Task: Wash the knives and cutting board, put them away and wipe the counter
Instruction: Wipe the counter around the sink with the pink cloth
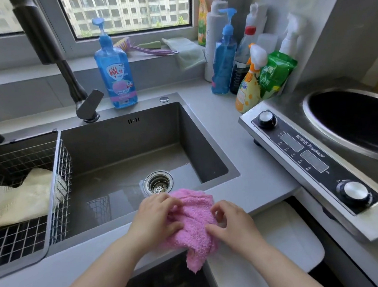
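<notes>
A fluffy pink cloth (194, 220) hangs bunched over the sink's front edge, one corner drooping below the counter. My left hand (155, 216) grips its left side with curled fingers. My right hand (230, 224) pinches its right side between thumb and fingers. Both hands are over the front right corner of the grey sink (125, 153), whose wet basin holds a metal drain strainer (158, 182). The grey counter (241, 161) runs along the sink's right. No knife or cutting board is in view.
A wire basket (19, 236) at left holds a pale yellow cloth (23, 199). The black faucet (64, 62) and a blue soap bottle (115, 67) stand behind the sink. Several cleaning bottles (244, 55) crowd the back right. An induction cooker (308, 154) with a wok (353, 119) stands at right.
</notes>
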Action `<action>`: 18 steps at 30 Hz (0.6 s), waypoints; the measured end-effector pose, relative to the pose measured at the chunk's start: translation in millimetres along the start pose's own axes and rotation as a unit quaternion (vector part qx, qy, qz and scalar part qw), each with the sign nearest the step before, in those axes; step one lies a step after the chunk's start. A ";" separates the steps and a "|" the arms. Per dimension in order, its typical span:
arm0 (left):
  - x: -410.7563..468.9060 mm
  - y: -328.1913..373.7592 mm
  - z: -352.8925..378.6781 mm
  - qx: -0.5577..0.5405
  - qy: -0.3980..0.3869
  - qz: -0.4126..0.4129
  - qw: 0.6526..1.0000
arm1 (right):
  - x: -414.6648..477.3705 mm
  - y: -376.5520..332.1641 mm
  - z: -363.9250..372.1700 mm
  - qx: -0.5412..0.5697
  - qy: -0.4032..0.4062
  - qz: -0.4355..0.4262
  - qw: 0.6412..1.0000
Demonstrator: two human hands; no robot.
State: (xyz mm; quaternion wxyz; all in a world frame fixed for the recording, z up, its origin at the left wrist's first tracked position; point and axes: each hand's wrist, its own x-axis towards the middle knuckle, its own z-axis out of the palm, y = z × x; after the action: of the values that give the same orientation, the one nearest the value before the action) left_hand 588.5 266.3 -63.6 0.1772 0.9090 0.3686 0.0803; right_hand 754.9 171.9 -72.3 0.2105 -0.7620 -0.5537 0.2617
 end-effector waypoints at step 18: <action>-7.9 -8.0 -15.4 -0.128 0.057 0.024 0.990 | 4.9 -25.8 2.1 0.141 -0.001 -0.077 0.987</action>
State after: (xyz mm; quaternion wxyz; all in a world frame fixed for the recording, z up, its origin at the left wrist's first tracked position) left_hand 573.5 270.1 -52.5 0.2693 0.8814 0.3424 0.1825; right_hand 735.9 184.3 -59.0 0.3345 -0.6795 -0.5686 0.3211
